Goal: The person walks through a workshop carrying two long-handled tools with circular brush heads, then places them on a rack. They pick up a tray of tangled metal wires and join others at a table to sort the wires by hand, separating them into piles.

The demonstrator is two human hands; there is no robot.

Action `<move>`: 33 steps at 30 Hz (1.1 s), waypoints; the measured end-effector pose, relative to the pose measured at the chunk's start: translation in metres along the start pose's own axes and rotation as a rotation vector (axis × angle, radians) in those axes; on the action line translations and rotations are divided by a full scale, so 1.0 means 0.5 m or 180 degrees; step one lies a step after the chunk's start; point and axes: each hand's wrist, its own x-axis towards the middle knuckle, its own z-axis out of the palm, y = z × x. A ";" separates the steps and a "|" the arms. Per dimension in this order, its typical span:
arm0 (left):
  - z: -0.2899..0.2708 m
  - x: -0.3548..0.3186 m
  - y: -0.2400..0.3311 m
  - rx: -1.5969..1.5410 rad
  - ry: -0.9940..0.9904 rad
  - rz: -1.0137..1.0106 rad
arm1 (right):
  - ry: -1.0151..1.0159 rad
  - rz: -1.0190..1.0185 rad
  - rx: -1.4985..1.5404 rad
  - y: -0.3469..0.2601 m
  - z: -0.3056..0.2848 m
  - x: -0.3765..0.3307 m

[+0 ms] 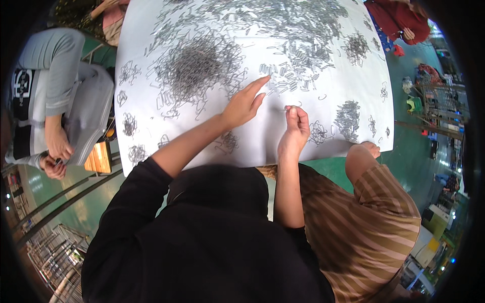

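My left hand [244, 104] reaches over the white table with fingers stretched out. Its index fingertip touches or hovers just above the near edge of a scatter of short, thin metal pieces [300, 76]. To its right, my right hand [295, 130] is raised at the near side of the table, thumb and fingers pinched together. Whatever sits in that pinch is too small to make out. A thin curved wire [300, 104] shows beside those fingertips; I cannot tell if it is held or lies behind them. A dense heap of dark wire hooks [197, 65] lies left of my hands.
Smaller piles of hooks dot the table [247, 134], including one dense pile [347, 120] at right. A person in a striped brown shirt [374, 217] sits close at my right, a hand [371, 148] at the table's edge. Another in grey [60, 76] sits left; others are beyond.
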 end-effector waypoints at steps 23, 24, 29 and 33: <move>0.129 0.025 -0.023 0.1667 -0.2311 0.1140 | 0.0775 -0.0215 -0.0191 -0.041 -0.191 0.016; 0.144 0.047 -0.024 0.1160 -0.1418 0.1152 | 0.0767 -0.0251 -0.0202 -0.042 -0.192 0.012; 0.263 0.168 -0.039 0.1492 0.0133 0.0463 | 0.0955 -0.0163 -0.0362 -0.059 -0.180 -0.027; 0.326 0.197 -0.047 0.1808 -0.0630 -0.0123 | 0.0917 -0.0265 -0.0496 -0.054 -0.169 -0.058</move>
